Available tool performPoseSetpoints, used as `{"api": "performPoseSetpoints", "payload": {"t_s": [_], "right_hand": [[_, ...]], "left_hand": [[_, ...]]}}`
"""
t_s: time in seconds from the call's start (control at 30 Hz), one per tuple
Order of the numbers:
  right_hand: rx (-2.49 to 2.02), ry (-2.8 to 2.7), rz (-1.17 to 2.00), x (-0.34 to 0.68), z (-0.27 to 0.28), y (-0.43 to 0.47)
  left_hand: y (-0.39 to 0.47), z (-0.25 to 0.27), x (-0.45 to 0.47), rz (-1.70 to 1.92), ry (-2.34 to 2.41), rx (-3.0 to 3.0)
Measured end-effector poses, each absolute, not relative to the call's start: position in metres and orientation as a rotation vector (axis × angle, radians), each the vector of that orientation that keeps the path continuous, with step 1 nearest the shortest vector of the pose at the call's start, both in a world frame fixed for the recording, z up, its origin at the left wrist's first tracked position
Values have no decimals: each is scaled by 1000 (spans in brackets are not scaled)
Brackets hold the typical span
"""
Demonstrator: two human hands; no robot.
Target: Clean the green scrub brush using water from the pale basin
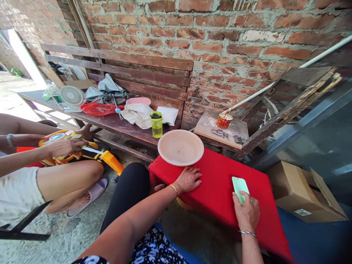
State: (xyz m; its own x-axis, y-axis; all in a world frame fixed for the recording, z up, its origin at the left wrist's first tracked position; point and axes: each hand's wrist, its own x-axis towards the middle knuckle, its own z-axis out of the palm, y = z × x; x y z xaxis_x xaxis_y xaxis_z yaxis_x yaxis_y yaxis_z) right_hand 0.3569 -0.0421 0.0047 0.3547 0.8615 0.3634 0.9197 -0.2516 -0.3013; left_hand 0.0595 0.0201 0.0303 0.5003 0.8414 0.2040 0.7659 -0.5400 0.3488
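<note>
My left hand, with a gold bangle at the wrist, lies flat on a red cloth that covers a small table. Its fingers are stretched out and hold nothing. Just beyond them stands a wide, shallow pale pink basin on the table's far left corner; a few specks show on its bottom. Toward the right side of the cloth, my right hand grips the near end of a mint green phone. Thumb and fingers cover that end, and the phone's far part shows, lying at or close to the cloth.
A wooden bench holds a yellow-green bottle, a white fan and bags. On a side board stand an instant noodle cup and padlocks. At right sits a cardboard box. Another person's hands work at left.
</note>
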Motion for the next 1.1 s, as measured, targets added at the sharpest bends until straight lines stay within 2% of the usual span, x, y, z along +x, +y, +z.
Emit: {"api": "performPoseSetpoints", "payload": {"t_s": [1.1], "right_hand": [[-2140,-1541,-179,358,3,-43]], "left_hand": [[19,36,60,487,1369,2527]]}}
